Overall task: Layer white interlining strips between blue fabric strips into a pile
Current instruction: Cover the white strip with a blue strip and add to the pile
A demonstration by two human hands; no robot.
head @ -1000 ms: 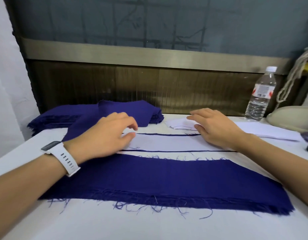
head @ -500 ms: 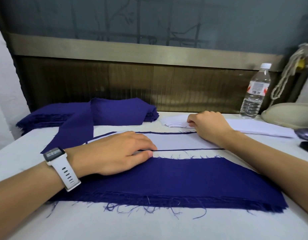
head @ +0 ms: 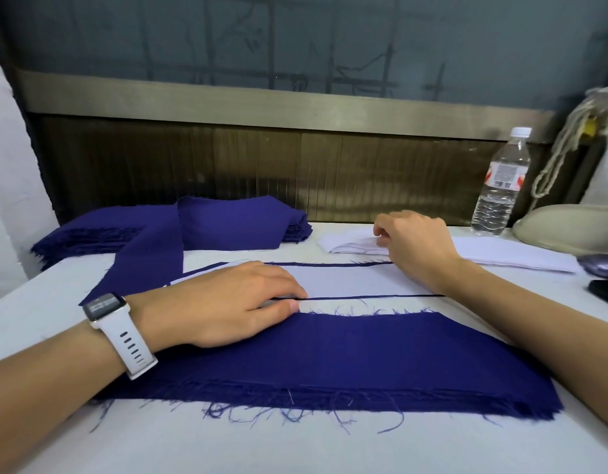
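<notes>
With the blue fabric stack [head: 234, 224] lying at the far left of the bench [head: 295, 446], the left hand [head: 227, 302] is pressing flat, fingers straight, on the pile's top white interlining strip [head: 347, 280], whose long axis is running left to right. Farther right, the right hand [head: 415, 244], the one nearer the supply, is curling its fingers onto the left end of the stack of white interlining strips [head: 501, 258] just beyond the pile; whether it is pinching one cannot be told.

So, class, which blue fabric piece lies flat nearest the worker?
The wide frayed blue fabric strip partly under the left hand; the others are a folded blue fabric stack and a draped blue strip, farther back.
</notes>
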